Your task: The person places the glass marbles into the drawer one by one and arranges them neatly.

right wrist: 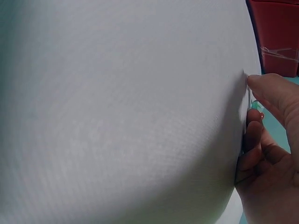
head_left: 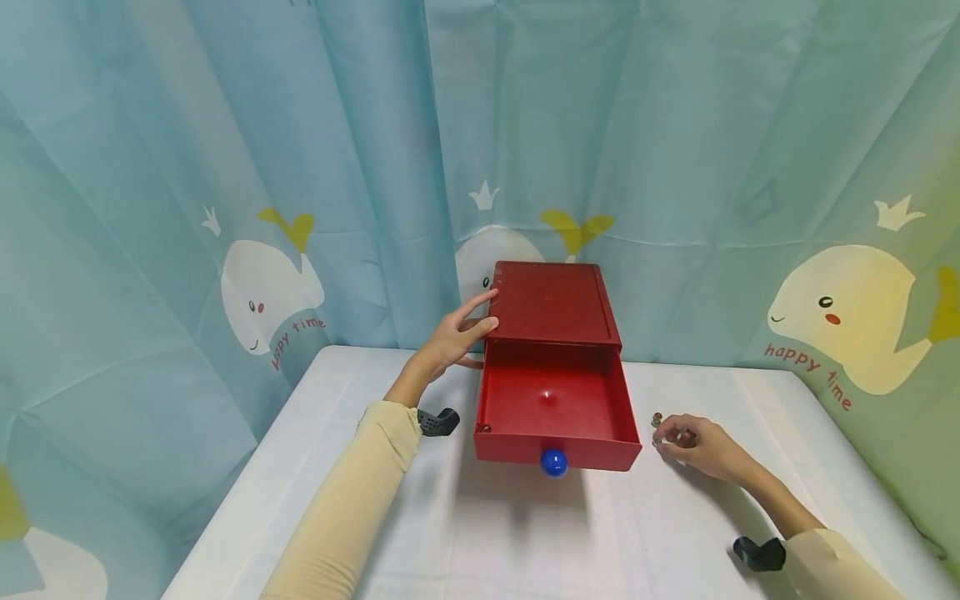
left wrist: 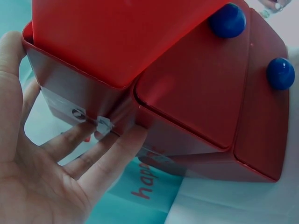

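Note:
A red drawer box (head_left: 552,302) stands at the back of the white table (head_left: 510,533). Its top drawer (head_left: 553,408) is pulled out, with a blue knob (head_left: 553,462) on its front. My left hand (head_left: 471,321) rests flat against the box's left side, fingers straight (left wrist: 100,140). In the left wrist view, two blue knobs (left wrist: 227,19) (left wrist: 280,73) show on the drawer fronts. To the right of the drawer, my right hand (head_left: 678,440) lies on the table and pinches a small clear glass marble (right wrist: 256,106). Another small marble (head_left: 657,419) lies just beside it.
A curtain with whale prints (head_left: 270,292) hangs close behind and around the table. The table's left edge (head_left: 247,467) and right edge (head_left: 862,450) are near my arms. Black wrist mounts (head_left: 438,421) (head_left: 759,552) sit on both forearms.

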`<state>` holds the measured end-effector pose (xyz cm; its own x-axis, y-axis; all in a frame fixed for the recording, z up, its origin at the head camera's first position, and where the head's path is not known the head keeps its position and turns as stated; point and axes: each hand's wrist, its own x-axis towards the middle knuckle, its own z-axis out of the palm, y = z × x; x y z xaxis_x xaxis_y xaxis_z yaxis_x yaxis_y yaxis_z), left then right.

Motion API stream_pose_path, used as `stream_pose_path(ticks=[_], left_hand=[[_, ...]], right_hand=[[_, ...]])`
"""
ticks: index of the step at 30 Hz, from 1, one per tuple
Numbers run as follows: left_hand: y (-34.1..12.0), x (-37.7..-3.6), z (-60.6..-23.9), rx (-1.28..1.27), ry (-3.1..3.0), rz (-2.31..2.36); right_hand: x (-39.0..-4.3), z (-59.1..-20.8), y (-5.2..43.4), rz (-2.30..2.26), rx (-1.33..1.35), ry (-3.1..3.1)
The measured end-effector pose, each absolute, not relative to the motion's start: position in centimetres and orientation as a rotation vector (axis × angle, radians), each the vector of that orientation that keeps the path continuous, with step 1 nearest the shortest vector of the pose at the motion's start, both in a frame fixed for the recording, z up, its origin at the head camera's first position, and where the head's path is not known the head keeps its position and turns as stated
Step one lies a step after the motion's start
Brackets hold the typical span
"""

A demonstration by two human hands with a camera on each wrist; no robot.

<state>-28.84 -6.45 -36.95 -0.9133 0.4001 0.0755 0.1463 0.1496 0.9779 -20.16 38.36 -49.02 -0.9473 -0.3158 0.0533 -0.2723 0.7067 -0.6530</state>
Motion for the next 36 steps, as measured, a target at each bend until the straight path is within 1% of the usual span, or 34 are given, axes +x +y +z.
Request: stream_pose_path(ticks=[14,28,36], left_hand=[[-6.4,-28.8,-36.9,0.538,2.209,1.856],[-6.4,-28.8,-36.9,0.534,2.217,1.854],[-6.5,-28.8,-36.9,0.536,2.217,1.85]], right_hand=[[-20.1,-49.2,38.2,-1.077,-0.449,2.843],[-20.1,-48.9,38.2,-1.06,-0.473,2.847],[-20.6,-48.0,38.4,-1.01,-0.666,2.826]])
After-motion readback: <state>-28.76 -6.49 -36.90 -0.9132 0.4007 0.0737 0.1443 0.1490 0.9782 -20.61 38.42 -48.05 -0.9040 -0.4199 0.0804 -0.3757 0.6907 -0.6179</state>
